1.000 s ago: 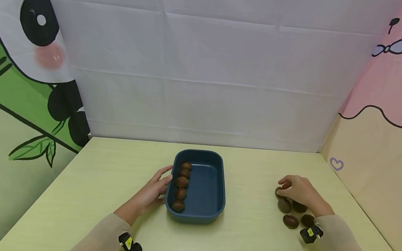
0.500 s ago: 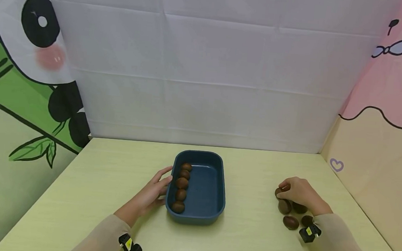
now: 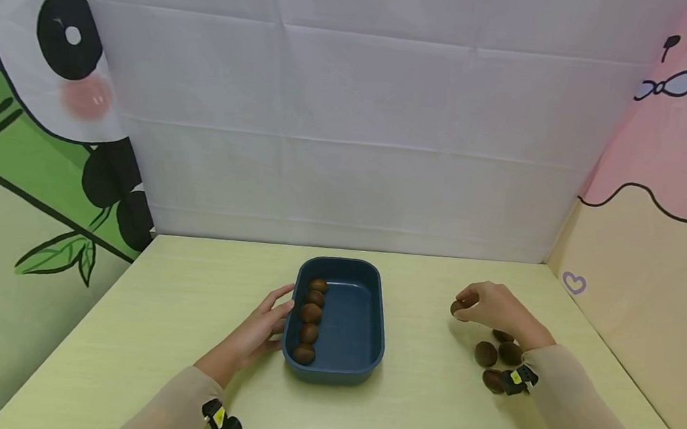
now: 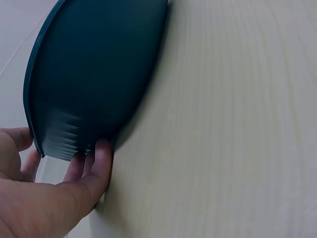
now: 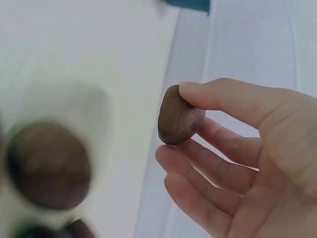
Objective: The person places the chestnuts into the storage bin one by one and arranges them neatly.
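My left hand point(image 3: 260, 326) rests against the left wall of a dark blue rectangular box point(image 3: 346, 373), its fairly straight fingers touching the outside. Seen from the left wrist, fingertips point(image 4: 103, 148) lie on the box's wall point(image 4: 99, 64). Inside the box, several brown chestnuts point(image 3: 311, 312) form a row along the left side. To the right, my right hand point(image 3: 497, 310) pinches one chestnut point(image 5: 178, 116) between thumb and fingers, above the table. Several more chestnuts point(image 3: 486, 354) lie below that hand, some partly hidden by the wrist and its camera.
The pale yellow table point(image 3: 412, 411) ends at a white cloth backdrop point(image 3: 362, 141). Printed side panels stand at left and right, the right one point(image 3: 650, 289) near the right forearm. A black camera point(image 3: 519, 380) is strapped to the right wrist, another point(image 3: 222, 423) to the left.
My right hand has lifted one chestnut off the group and moved a little left and away from me with it. My left hand and the box have stayed in place.
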A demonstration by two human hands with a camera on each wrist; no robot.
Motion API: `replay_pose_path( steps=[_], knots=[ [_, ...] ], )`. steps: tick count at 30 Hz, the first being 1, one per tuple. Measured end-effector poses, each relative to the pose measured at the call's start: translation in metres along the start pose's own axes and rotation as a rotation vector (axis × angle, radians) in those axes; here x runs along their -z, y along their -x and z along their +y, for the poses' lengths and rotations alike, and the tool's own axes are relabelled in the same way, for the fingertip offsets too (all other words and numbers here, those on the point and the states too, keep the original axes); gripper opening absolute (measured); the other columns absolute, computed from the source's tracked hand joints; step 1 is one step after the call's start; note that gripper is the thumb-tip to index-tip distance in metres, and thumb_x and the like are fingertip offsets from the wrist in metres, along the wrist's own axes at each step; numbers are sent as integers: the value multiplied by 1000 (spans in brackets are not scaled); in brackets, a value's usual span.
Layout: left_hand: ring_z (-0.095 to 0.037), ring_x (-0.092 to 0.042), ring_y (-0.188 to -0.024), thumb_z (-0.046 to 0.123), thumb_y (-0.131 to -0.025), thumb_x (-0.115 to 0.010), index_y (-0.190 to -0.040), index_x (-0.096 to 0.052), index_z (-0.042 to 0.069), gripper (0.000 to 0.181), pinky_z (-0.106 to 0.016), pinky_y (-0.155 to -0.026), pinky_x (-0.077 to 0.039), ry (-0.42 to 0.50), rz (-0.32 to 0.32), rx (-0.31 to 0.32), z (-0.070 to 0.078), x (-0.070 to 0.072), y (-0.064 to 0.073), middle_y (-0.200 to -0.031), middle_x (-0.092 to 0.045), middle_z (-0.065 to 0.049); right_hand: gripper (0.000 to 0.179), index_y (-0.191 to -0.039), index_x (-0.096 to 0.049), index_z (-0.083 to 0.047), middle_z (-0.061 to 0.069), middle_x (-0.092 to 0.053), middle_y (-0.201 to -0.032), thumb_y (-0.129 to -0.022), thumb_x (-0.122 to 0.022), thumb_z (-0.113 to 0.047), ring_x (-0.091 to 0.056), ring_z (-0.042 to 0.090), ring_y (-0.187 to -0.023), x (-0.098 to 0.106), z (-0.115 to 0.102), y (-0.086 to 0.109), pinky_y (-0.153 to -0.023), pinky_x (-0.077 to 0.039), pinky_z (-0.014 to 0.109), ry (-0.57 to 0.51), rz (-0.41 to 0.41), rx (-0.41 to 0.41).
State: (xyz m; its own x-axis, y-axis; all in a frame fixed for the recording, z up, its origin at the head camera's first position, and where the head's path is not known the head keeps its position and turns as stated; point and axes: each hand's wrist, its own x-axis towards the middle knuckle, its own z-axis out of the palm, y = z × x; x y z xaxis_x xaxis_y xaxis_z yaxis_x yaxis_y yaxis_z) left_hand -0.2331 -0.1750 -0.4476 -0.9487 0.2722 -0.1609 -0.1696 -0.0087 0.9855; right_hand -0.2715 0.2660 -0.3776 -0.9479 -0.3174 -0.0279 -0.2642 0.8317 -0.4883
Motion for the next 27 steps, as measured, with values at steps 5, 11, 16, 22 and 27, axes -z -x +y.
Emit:
replay_pose_path(
  steps=[5, 11, 16, 22, 27],
  knots=[
    [-34, -55, -127, 40, -107, -48, -158, -22, 28, 59, -49, -92, -49, 3, 6, 0, 1, -1, 0, -143, -50, -25, 36, -117, -69, -2, 5, -71, -106, -90, -77, -24, -64, 32, -105, 3, -26, -15, -88, -50, 50, 3, -7, 65],
    [-34, -55, -126, 39, -107, -48, -158, -23, 28, 58, -50, -93, -49, 3, 12, 0, 0, -2, -1, -143, -50, -25, 30, -114, -72, -6, 2, -71, -104, -89, -77, -22, -65, 27, -102, 2, -59, -35, -89, -51, 47, -36, 1, 166],
    [-33, -56, -126, 40, -107, -46, -159, -20, 28, 59, -49, -92, -50, 4, -4, 5, -1, -1, -1, -143, -49, -26, 29, -114, -72, -7, 1, -71, -104, -90, -76, -20, -66, 22, -99, -4, -92, -51, -85, -53, 42, -65, -16, 245],
    [-31, -58, -123, 40, -108, -46, -159, -21, 28, 58, -47, -90, -50, 6, 6, 6, 0, -1, -2, -141, -52, -25, 32, -119, -71, -8, 0, -71, -106, -90, -77, -21, -65, 21, -103, -16, -124, -78, -86, -53, 38, -96, -80, 282],
    [-31, -58, -123, 39, -108, -46, -159, -21, 27, 58, -48, -91, -50, 0, 9, 3, 0, -1, -2, -141, -52, -25, 33, -119, -72, -7, 1, -72, -107, -90, -77, -22, -66, 19, -104, -35, -138, -101, -86, -53, 35, -144, -113, 287]
  ],
)
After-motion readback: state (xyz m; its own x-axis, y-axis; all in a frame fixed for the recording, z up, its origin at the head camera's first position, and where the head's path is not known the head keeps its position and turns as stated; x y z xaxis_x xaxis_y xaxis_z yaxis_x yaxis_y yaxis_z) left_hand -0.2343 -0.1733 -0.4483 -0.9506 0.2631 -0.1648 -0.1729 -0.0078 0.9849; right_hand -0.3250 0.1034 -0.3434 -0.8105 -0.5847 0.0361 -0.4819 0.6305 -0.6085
